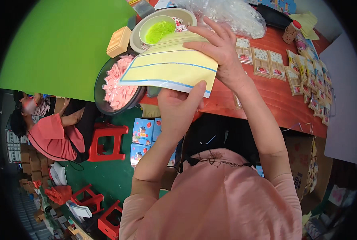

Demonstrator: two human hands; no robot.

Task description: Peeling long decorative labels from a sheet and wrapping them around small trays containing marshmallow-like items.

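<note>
While both hands grip it, the yellow card stack hangs over the red table's near edge.
Left hand pinches its near edge, right hand clamps the far-right corner; long axis runs left-right, above the dark bowl.

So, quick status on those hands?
Both hands, left and right, grip yellow packets. Held over bowl of pink pieces. Nothing blocking.

A red-brown wooden table runs across the upper right, its near edge above a dark green floor. Red plastic stools stand on that floor, more toward the lower left corner. A bright green board fills the upper left. Brown cardboard boxes stack along the left edge.
</note>
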